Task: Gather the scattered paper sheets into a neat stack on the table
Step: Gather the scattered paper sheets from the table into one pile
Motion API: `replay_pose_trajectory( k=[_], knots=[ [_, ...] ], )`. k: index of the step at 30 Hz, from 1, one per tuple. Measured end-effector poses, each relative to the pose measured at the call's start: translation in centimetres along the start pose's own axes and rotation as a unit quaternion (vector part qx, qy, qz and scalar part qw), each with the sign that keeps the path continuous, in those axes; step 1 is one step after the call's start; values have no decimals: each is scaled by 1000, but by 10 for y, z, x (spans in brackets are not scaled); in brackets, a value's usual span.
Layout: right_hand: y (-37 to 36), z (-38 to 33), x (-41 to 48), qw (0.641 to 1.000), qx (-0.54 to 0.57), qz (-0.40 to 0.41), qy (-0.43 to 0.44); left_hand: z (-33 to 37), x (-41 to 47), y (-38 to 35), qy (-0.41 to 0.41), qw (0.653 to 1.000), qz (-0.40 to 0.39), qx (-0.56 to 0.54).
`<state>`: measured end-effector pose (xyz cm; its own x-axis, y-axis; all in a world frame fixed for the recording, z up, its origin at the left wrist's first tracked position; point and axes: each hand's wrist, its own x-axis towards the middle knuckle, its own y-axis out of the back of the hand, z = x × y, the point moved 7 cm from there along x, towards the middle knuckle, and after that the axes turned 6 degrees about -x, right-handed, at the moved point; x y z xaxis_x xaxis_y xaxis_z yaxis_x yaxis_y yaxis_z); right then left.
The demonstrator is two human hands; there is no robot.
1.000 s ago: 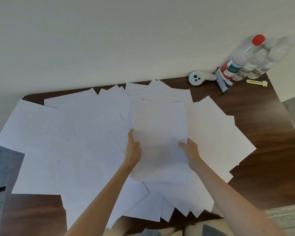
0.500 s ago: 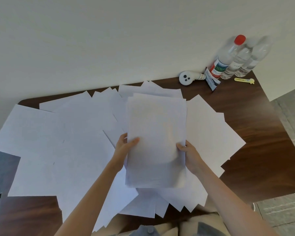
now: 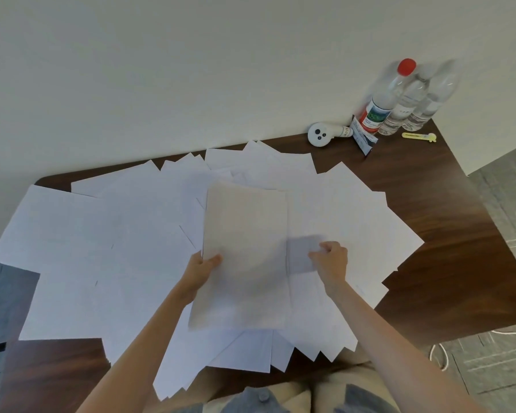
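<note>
At stack's (image 3: 245, 257) edge, left hand (image 3: 201, 269), thumb atop

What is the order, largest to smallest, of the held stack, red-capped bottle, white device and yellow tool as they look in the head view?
1. held stack, though it is also nearest the camera
2. red-capped bottle
3. white device
4. yellow tool, which looks only a little smaller than the device
</note>
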<state>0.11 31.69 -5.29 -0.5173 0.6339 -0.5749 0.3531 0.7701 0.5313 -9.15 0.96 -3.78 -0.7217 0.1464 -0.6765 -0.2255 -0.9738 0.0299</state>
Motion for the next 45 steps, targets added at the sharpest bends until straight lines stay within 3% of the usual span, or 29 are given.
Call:
replay_pose_trajectory(
  k=[4,10,15,21,24,27,31,38,42,45],
  knots=[
    [-9,-1,4,997,49,-40,-34,-9,0,4,1,1000,12,6],
    [-22,-9,6,992,14,-119,-31,-13,-2,0,-12,1000,20,17],
    [-21,-15,5,994,-52,-92,-2,0,5,-9,-41,999,23,5],
    [-24,-2,9,985,85,-137,-68,5,18,-34,-30,999,12,12],
    [-29,-7,4,974,101,-200,-37,3,24,-43,-15,1000,-1,16],
    [-31,-14,0,975,83,-206,19,5,26,-42,-33,996,17,82],
    [-26,-17,2,974,135,-180,16,22,26,-28,-117,970,104,186],
    [-18,-48,5,959,193,-204,30,45,13,-25,-63,993,42,-91],
    [-23,-78,2,955,174,-234,56,56,5,-24,-4,981,-51,-185],
    [-41,-96,-10,950,141,-268,81,57,-6,-13,34,972,-76,-218]
  ],
)
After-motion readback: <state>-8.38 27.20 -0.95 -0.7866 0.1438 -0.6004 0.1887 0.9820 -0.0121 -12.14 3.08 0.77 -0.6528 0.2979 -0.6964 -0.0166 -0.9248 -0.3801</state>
